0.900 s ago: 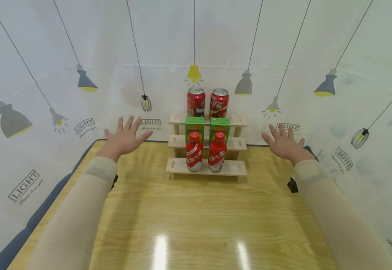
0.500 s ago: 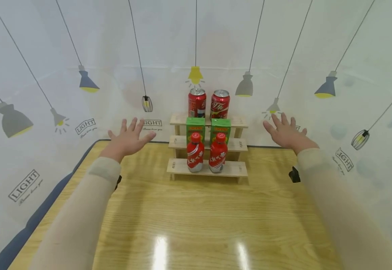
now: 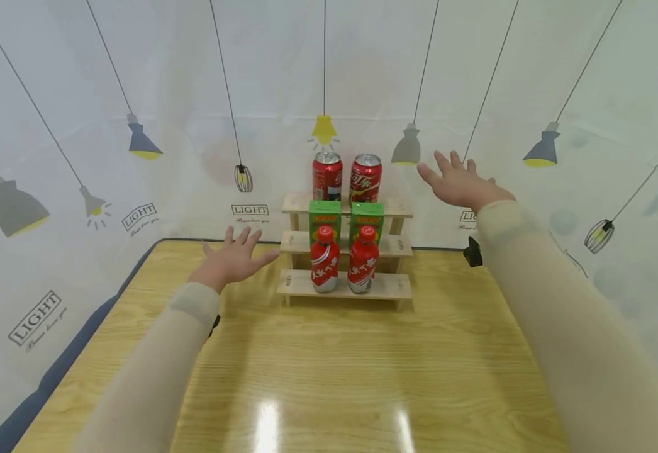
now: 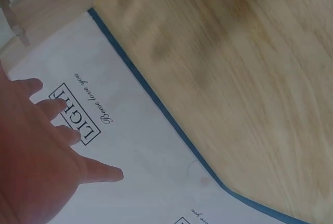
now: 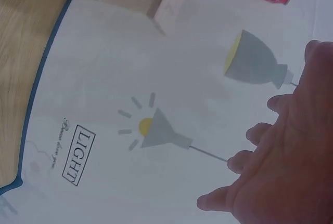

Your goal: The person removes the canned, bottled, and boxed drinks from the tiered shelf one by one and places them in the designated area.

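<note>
Left of the wooden stand [image 3: 399,208], the left hand [image 3: 231,259] is empty, its fingers spread apart; swinging inward too low, it could push over the nearer of two red bottles [image 3: 324,267]. On the narrow steps, bottles, green cartons [image 3: 325,212] and red cans [image 3: 365,179] stand upright in close pairs, so one bump may tip a neighbour. Further right, the right hand [image 3: 458,184], also empty and spread, is near the right can, which a careless touch could topple.

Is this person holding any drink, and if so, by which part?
Nothing is held: the left hand and the right hand are both empty.
</note>
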The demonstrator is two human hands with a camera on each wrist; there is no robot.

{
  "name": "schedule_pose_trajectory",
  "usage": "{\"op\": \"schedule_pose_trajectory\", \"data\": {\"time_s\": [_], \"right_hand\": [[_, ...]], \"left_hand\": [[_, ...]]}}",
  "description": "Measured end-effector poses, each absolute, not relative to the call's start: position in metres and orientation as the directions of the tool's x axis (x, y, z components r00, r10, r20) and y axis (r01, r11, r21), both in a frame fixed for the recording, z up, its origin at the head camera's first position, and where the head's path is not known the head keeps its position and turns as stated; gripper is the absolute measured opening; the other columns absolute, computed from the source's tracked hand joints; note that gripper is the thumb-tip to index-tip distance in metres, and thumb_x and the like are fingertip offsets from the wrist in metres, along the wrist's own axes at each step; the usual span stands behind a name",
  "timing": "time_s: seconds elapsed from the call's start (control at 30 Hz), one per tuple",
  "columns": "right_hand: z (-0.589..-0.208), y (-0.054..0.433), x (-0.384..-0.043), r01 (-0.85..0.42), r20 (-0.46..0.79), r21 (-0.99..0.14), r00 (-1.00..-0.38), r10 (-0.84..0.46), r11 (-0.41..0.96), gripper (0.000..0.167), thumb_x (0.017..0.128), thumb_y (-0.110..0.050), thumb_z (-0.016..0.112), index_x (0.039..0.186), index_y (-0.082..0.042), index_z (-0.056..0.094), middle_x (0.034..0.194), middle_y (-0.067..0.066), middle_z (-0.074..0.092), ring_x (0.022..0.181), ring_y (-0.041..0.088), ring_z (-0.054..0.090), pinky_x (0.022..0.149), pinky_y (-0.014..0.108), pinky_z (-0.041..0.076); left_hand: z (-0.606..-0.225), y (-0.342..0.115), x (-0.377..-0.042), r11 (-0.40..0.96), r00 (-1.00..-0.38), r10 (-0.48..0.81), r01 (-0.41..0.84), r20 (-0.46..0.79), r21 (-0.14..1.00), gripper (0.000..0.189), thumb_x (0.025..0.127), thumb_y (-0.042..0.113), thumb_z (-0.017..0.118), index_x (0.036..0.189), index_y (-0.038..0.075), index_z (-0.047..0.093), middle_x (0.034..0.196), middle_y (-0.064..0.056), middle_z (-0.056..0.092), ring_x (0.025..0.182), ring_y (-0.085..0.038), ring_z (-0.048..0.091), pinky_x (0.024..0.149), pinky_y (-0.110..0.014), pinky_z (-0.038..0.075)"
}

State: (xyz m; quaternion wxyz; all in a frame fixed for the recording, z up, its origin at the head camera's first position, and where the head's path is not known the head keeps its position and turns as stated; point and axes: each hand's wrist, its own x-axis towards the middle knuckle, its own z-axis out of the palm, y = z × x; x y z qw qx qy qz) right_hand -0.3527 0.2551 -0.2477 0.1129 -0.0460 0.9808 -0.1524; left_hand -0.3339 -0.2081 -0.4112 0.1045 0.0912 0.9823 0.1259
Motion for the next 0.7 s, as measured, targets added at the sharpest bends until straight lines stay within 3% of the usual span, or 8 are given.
{"op": "schedule_pose_trajectory", "data": {"time_s": [0.13,0.3,0.47,0.7], "right_hand": [[-0.239,0.239,-0.358,-0.080,-0.195,-0.327,-0.969,-0.150,0.942,0.093,0.102,-0.080,0.008,0.168,-0.021,-0.022,0.173,0.019,-0.032,0.158,0.056,-0.027,0.119,0.087,-0.011],[-0.235,0.215,-0.362,-0.106,-0.168,-0.377,-0.969,-0.180,0.920,0.096,0.105,-0.077,0.018,0.169,-0.018,-0.019,0.176,0.017,-0.027,0.162,0.053,-0.019,0.129,0.076,-0.006],[-0.238,0.198,-0.367,-0.124,-0.149,-0.458,-0.965,-0.214,0.880,0.097,0.106,-0.074,0.024,0.169,-0.014,-0.019,0.179,0.015,-0.017,0.167,0.043,-0.010,0.136,0.062,0.000],[-0.248,0.183,-0.371,-0.103,-0.114,-0.592,-0.971,-0.210,0.799,0.095,0.108,-0.069,0.032,0.171,-0.015,-0.012,0.181,0.015,-0.005,0.168,0.039,0.002,0.137,0.060,0.010]], "left_hand": [[-0.418,-0.199,-0.332,0.947,-0.956,0.205,0.139,-0.209,0.291,0.106,0.096,0.091,0.026,0.173,0.020,0.011,0.181,-0.018,0.006,0.165,-0.052,-0.007,0.111,-0.094,-0.010],[-0.430,-0.189,-0.329,0.941,-0.944,0.215,0.132,-0.251,0.312,0.108,0.094,0.092,0.027,0.173,0.019,0.016,0.179,-0.018,0.017,0.164,-0.054,0.005,0.113,-0.093,-0.008],[-0.443,-0.177,-0.327,0.924,-0.932,0.243,0.138,-0.270,0.357,0.110,0.093,0.093,0.032,0.172,0.016,0.021,0.177,-0.017,0.027,0.164,-0.053,0.010,0.115,-0.093,-0.001],[-0.462,-0.164,-0.320,0.906,-0.919,0.255,0.119,-0.300,0.407,0.111,0.091,0.092,0.040,0.171,0.017,0.025,0.176,-0.015,0.029,0.165,-0.050,0.012,0.119,-0.089,0.004]]}}
